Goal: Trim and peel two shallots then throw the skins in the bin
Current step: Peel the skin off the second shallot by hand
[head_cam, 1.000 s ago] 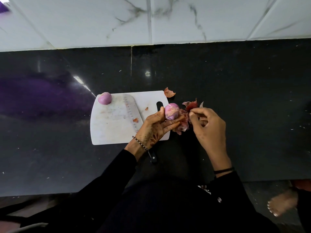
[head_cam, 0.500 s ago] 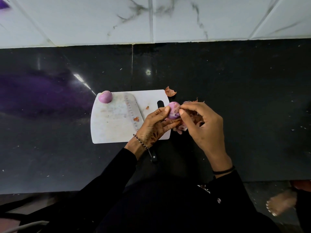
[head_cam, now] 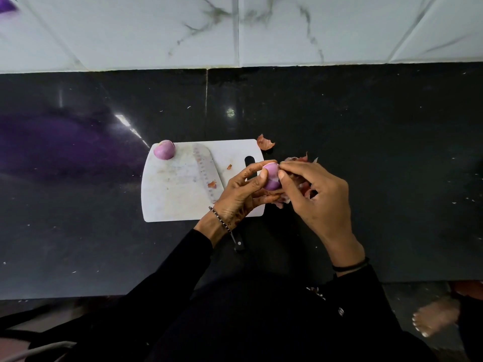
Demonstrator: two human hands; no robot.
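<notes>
Black stone counter (head_cam: 366, 126) under a tiled wall. The left hand (head_cam: 240, 194) grips the second shallot (head_cam: 271, 178) at the cutting board's (head_cam: 170, 202) right edge. The right hand (head_cam: 316, 194), drawn away a second ago, is back pinching its top. Loose skins (head_cam: 298, 159) lie beneath. Beyond lie the knife (head_cam: 206, 173) and the peeled first shallot (head_cam: 164, 150). I judge peeling nearly complete, binning outstanding.
</notes>
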